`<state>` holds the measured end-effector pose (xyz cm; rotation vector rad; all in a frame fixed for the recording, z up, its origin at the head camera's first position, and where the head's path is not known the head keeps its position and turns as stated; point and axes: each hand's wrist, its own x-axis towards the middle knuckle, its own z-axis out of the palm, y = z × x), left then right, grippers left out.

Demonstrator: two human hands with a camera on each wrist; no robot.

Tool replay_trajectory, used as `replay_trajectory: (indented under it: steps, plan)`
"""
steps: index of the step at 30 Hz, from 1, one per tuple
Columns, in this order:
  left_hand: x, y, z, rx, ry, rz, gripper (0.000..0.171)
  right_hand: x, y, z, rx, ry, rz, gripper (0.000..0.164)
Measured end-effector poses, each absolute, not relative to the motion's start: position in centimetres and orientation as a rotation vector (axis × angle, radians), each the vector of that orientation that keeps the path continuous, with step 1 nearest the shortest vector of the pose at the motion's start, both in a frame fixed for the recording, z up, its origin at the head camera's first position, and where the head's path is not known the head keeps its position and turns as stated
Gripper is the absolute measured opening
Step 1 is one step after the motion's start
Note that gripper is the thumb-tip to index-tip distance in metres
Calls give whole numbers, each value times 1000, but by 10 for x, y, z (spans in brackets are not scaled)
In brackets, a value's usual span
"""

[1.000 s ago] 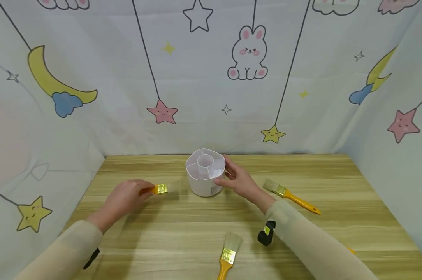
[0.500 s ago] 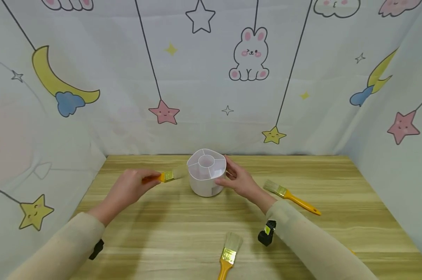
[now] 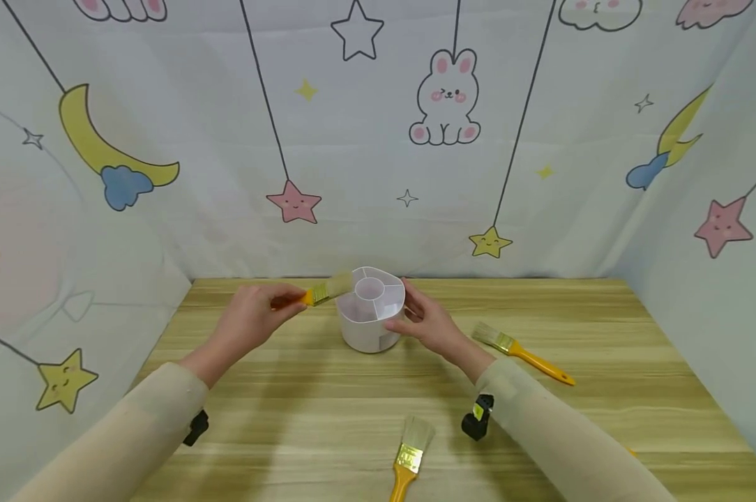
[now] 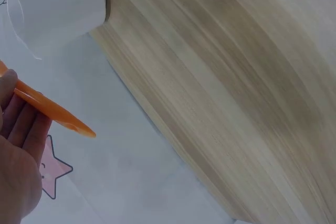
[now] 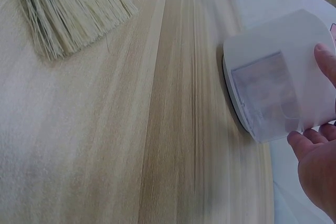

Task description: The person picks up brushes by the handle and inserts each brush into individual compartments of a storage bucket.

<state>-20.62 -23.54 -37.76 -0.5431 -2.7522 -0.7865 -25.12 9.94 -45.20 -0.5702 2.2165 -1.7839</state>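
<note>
My left hand (image 3: 259,310) pinches the orange handle of a paintbrush (image 3: 320,294), held above the table with its bristles pointing right, overlapping the left rim of a white desk organizer (image 3: 367,337). In the left wrist view, the brush's handle (image 4: 55,111) lies across the fingers, its tail end sticking out free. The organizer stands upright, with a round middle well and several compartments around it. My right hand (image 3: 434,324) grips its right side, thumb at the front and fingers behind. A clear plastic pocket (image 5: 268,95) shows on its wall in the right wrist view.
Another paintbrush (image 3: 522,353) lies on the wooden table (image 3: 328,425) right of my right hand. A third brush (image 3: 409,457) lies near the front, bristles away from me. A small orange tip (image 3: 630,451) peeks out beside the right sleeve. A printed curtain (image 3: 227,230) hangs behind the table.
My left hand has raised the paintbrush and carried it right and away from me, from low left of the organizer up to its rim. The right hand and organizer have stayed put.
</note>
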Motion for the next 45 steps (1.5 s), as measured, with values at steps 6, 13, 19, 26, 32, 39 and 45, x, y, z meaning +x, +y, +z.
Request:
replay_trajectory:
  steps: [6,13,19,26,32,39,45]
  plan:
    - [-211,-221,-371,-514,-2752,-838,26,-252,99,-453,-582,2215,-1783,96]
    - [-221,-207,-367,-522,-2693,-949,24,-252,99,-453,-589,2220,-1790,96]
    - [-228,-196,-361,-469,-2655,-1058,24,-252,99,-453,-574,2229,-1787,96]
    - [-237,-182,-355,-404,-2602,-1187,24,-251,99,-452,-580,2238,-1784,95]
    - [-247,-176,-351,-337,-2563,-1302,25,-250,98,-452,-569,2240,-1777,95]
    - [-259,-170,-348,-173,-2504,-1528,27,-249,98,-449,-555,2238,-1776,95]
    - [-266,-164,-347,-47,-2384,-1761,29,-248,97,-449,-556,2235,-1783,94]
